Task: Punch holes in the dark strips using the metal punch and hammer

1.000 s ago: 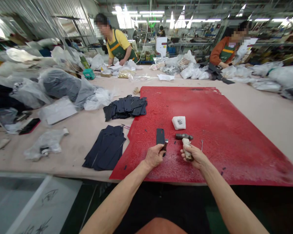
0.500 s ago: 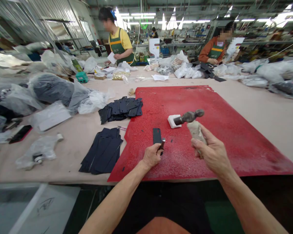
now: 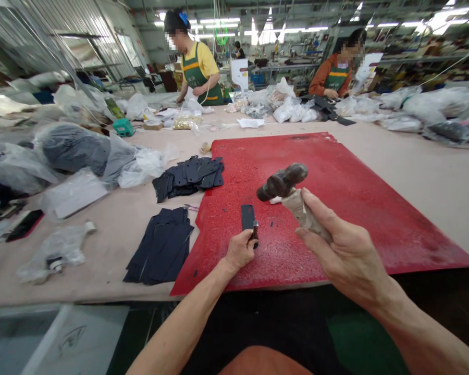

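We look forward and down from the head: left hand (image 3: 240,251) and right hand (image 3: 346,247) near, mat (image 3: 359,192) beneath, a co-worker (image 3: 198,73) far left.

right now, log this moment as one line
left hand: holds metal punch by dark strip | right hand: holds wrapped-handle hammer above red mat | dark pieces: piled left

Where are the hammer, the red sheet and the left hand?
Hammer (image 3: 297,206): head view, on its pale handle.
Red sheet (image 3: 369,195): head view, on bare surface.
Left hand (image 3: 240,251): head view, on its back.
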The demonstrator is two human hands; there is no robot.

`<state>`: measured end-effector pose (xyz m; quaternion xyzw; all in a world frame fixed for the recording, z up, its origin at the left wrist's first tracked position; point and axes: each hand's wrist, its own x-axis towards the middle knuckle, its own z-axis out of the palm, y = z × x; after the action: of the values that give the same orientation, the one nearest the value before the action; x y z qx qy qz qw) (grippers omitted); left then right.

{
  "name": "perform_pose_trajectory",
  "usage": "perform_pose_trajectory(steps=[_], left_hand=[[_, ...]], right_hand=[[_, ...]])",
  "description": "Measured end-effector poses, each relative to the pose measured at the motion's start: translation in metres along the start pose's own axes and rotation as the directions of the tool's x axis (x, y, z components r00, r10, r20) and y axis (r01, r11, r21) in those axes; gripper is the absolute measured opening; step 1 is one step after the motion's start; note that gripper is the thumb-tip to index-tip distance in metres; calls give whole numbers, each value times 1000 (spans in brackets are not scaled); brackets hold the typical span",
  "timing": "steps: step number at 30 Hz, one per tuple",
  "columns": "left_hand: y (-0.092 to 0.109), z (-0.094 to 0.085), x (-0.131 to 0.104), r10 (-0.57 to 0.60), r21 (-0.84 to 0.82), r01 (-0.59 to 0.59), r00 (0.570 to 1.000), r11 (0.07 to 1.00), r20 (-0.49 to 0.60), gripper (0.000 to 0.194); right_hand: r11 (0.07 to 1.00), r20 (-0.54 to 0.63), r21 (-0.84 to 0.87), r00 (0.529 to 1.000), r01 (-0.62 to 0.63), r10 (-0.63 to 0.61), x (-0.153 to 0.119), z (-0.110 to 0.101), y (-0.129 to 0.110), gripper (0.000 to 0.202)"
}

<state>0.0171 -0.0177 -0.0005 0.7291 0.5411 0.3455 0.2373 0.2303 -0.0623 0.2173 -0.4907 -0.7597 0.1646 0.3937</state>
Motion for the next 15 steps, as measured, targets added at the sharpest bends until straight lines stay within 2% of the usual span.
perform_pose_trajectory(steps=[2, 5, 8, 11, 13, 15], left_hand=[[-1, 0, 0, 1, 0, -1, 1000, 1000, -2, 9], [-4, 1, 0, 9, -2, -9, 1000, 1000, -4, 8], [-6, 1, 0, 34, -6, -34, 999, 999, -3, 7], [-6, 2, 0, 35, -5, -35, 999, 999, -2, 7], [-5, 2, 0, 16, -15, -16, 1000, 1000, 2, 7], [-4, 1, 0, 6, -24, -5, 1000, 1000, 7, 8]], right_hand=[[998, -21, -18, 998, 52, -53, 2, -4, -5, 61], [992, 25, -72, 995, 102, -101, 0, 4, -3, 61], [977, 159, -158, 980, 142, -117, -4, 17, 8, 55], [961, 269, -209, 956, 180, -120, -1, 17, 10, 51], [963, 221, -197, 965, 186, -141, 4, 9, 4, 52], [972, 72, -167, 985, 165, -155, 9, 4, -3, 56]])
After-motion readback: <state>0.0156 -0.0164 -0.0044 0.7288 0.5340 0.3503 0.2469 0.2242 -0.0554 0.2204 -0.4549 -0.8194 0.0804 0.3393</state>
